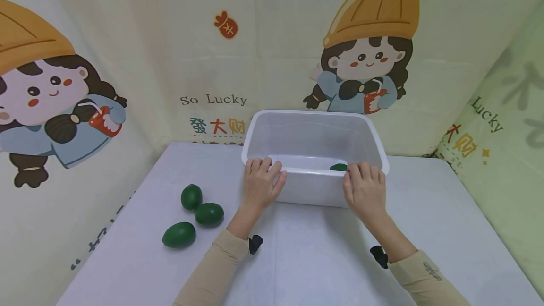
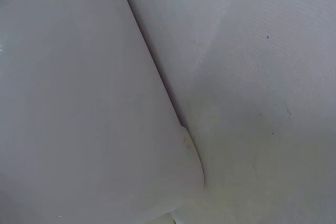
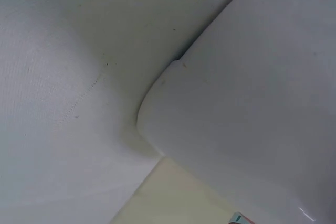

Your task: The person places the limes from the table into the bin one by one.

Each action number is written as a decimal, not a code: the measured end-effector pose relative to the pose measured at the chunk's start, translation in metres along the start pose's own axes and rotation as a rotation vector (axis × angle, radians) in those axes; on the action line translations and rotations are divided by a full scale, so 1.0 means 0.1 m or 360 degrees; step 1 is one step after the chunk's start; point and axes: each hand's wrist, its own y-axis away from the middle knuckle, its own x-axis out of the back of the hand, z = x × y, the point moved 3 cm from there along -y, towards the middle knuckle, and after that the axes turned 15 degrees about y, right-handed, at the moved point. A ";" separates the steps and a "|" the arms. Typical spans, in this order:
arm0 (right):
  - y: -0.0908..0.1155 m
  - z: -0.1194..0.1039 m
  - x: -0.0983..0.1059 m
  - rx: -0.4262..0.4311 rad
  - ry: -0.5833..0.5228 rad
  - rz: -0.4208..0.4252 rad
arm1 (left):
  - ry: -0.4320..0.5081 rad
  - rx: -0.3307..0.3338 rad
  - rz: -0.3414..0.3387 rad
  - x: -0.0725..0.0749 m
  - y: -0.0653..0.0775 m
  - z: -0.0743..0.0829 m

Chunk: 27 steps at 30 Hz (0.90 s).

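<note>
A white plastic bin (image 1: 314, 188) stands at the back of the table. My left hand (image 1: 261, 185) grips its near rim toward the left corner, fingers over the edge. At the right end of the same rim, my right hand (image 1: 367, 192) holds on in the same way. One dark green fruit (image 1: 338, 167) lies inside the bin, partly hidden by the near wall. Both wrist views show the bin's outer wall (image 2: 84, 98) and its lower corner (image 3: 173, 108) close up, without the hands.
Three glossy dark green fruits, an upper one (image 1: 191, 197), a middle one (image 1: 209, 214) and a lower one (image 1: 179, 235), lie on the white table (image 1: 297, 259) left of the left arm. A printed cloth backdrop (image 1: 276, 60) rises behind the bin and along both sides.
</note>
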 end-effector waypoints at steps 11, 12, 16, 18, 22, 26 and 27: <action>0.03 -0.01 -0.04 0.0023 0.0006 0.0095 | 0.0014 -0.0013 0.0020 0.00 0.00 0.01; 0.03 -0.01 -0.04 0.0025 0.0005 0.0110 | 0.0015 -0.0013 0.0021 0.00 0.00 0.01; 0.04 -0.01 -0.05 0.0031 0.0006 0.0162 | 0.0026 -0.0006 0.0013 0.00 0.01 0.02; 0.05 -0.01 -0.05 0.0032 0.0006 0.0179 | 0.0038 -0.0001 0.0001 0.00 0.02 0.02; 0.06 -0.01 -0.06 0.0035 0.0007 0.0201 | 0.0059 0.0019 -0.0029 0.02 0.02 0.03; 0.06 -0.01 -0.08 0.0040 0.0010 0.0239 | 0.0061 0.0052 -0.0065 0.03 0.02 0.03; 0.06 -0.01 -0.08 0.0039 0.0011 0.0254 | 0.0055 0.0056 -0.0075 0.03 0.02 0.03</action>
